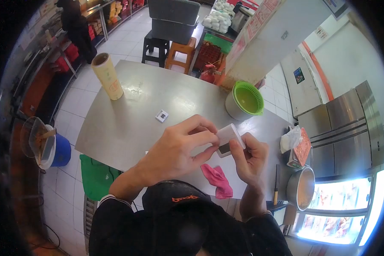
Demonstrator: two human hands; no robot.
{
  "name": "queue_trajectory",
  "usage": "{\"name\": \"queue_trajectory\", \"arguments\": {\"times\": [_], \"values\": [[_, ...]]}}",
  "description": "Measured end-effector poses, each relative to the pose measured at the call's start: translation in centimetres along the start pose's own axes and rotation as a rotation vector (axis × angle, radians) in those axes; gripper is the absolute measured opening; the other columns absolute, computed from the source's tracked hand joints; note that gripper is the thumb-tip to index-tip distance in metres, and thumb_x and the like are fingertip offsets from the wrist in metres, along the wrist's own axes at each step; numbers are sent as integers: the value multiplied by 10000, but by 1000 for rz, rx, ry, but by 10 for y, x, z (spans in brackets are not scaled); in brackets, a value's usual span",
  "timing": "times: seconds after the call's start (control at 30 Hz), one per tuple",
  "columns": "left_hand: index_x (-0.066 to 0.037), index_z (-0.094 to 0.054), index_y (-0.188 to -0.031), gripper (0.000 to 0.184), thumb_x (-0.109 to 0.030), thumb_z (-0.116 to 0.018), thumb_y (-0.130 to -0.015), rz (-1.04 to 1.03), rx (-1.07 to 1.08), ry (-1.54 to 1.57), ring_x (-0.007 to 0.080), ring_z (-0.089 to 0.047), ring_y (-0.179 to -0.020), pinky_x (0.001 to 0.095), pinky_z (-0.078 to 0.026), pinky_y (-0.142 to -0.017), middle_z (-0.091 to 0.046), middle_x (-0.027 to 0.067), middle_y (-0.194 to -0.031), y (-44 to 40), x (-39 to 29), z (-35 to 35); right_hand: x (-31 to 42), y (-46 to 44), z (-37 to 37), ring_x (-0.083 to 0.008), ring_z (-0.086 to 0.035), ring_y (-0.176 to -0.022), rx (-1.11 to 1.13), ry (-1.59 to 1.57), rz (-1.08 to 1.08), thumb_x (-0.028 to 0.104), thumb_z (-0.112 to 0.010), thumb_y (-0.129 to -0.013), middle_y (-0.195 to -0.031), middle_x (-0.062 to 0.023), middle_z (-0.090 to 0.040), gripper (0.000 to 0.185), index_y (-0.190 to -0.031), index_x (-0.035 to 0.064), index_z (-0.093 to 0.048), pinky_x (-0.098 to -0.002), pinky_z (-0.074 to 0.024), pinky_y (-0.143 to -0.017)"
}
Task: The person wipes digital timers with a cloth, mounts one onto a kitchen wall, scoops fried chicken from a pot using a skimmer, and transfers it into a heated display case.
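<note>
A small white rectangular device (229, 131) with a dark panel on its lower face is held up over the steel table (145, 85). My right hand (251, 158) grips its right side, the thumb pressed on its front. At its left edge, the fingers of my left hand (185, 143) are bent and pinched together against it; whether something tiny sits between them is hidden. A small white square piece with a dark centre (161, 115) lies on the tabletop beyond my left hand. Near my right wrist is a crumpled pink cloth (217, 181).
A yellowish roll (108, 77) stands upright at the table's far left corner. A bucket with a green basket (244, 100) is at the far right. A knife (277, 183) and metal pot (301, 187) are at the right. A person in dark clothes (79, 30) stands far left.
</note>
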State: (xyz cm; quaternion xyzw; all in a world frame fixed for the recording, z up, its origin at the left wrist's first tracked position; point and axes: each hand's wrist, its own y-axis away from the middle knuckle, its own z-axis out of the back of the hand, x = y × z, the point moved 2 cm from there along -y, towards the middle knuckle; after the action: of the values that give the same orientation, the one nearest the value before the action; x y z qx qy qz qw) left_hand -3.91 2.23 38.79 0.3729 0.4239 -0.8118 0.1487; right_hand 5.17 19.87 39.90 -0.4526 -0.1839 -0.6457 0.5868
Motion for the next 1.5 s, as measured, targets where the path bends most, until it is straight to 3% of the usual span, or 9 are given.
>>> {"name": "queue_trajectory", "arguments": {"times": [0.3, 0.57, 0.9, 1.2, 1.5], "values": [[-25, -667, -878, 189, 58, -736, -723, -8, -35, -6, 226, -686, -885, 310, -565, -749, -636, 92, -1017, 2, 2, -6, 6, 8, -8, -42, -505, -523, -83, 97, 73, 102, -706, -882, -549, -100, -544, 253, -718, -13, -551, -253, -393, -449], [1, -652, -875, 223, 60, -754, -686, -120, -298, -131, 256, -698, -864, 317, -567, -748, -691, 140, -1056, 9, 3, -21, 7, 19, -17, -210, -557, -427, -223, 246, 171, 112, -723, -855, -550, -106, -558, 219, -735, 33, -557, -311, -399, -420], [32, -643, -894, 228, 54, -783, -715, -162, -412, -142, 268, -707, -938, 306, -574, -790, -693, 196, -1106, 14, 3, -30, -5, 32, -33, -204, -470, -383, -430, 319, 316, 139, -727, -833, -495, -58, -454, 257, -680, 60, -536, -319, -360, -398], [52, -647, -906, 209, 62, -766, -734, -195, -419, -95, 295, -708, -920, 321, -584, -780, -680, 222, -1122, 16, 10, -30, -5, 31, -38, -184, -483, -387, -459, 275, 331, 149, -713, -838, -509, -59, -495, 202, -729, 35, -586, -306, -379, -403], [67, -667, -898, 221, 33, -797, -723, -226, -429, -49, 294, -713, -883, 327, -592, -763, -681, 242, -1113, 20, 11, -26, -15, 36, -43, -222, -548, -451, -478, 279, 355, 186, -693, -845, -597, -107, -586, 216, -831, -20, -631, -319, -438, -456]]}}
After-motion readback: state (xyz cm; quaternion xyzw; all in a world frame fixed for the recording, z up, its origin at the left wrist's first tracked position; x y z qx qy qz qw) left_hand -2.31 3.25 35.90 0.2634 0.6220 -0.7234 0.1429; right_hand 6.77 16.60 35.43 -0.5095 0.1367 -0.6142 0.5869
